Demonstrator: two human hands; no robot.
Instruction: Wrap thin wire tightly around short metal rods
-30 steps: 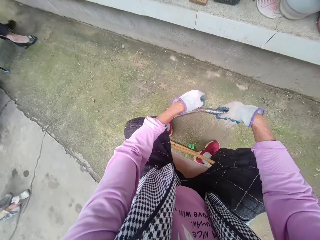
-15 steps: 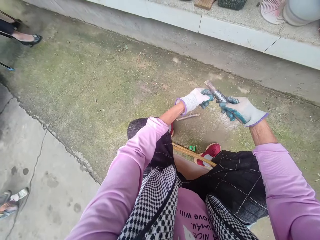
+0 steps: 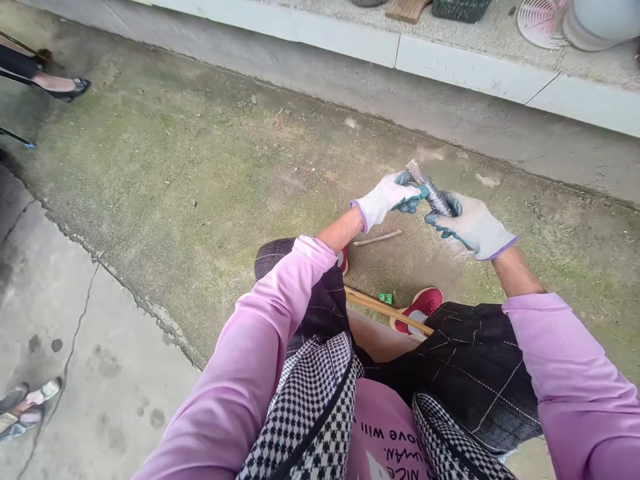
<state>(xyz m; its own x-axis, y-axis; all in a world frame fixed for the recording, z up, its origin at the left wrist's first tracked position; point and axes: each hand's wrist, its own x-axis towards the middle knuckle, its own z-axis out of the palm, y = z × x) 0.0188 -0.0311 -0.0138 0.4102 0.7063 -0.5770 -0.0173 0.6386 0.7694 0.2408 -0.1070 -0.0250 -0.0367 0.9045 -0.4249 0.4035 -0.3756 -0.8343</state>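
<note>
My right hand (image 3: 467, 223), in a white glove with a blue-green coated palm, is closed around a short wooden stick (image 3: 414, 169) wound with silver wire (image 3: 436, 197). The stick's bare end points up and to the left. My left hand (image 3: 397, 195), in a matching glove, has its fingers pinched together at the upper part of the winding. Whatever lies between those fingertips is too small to make out. Both hands are held out above the ground, in front of my knees.
Below my hands a thin stick (image 3: 377, 237) lies on the mossy ground. Light wooden strips (image 3: 387, 309) cross between my legs, near a green scrap (image 3: 385, 298). A ledge (image 3: 450, 60) ahead carries a white bucket (image 3: 600, 23). Another person's foot (image 3: 67, 88) shows upper left.
My right hand has turned and shifted slightly left and down around the wire-wound stick. My left hand's fingers have come up against the winding, where a small gap was before.
</note>
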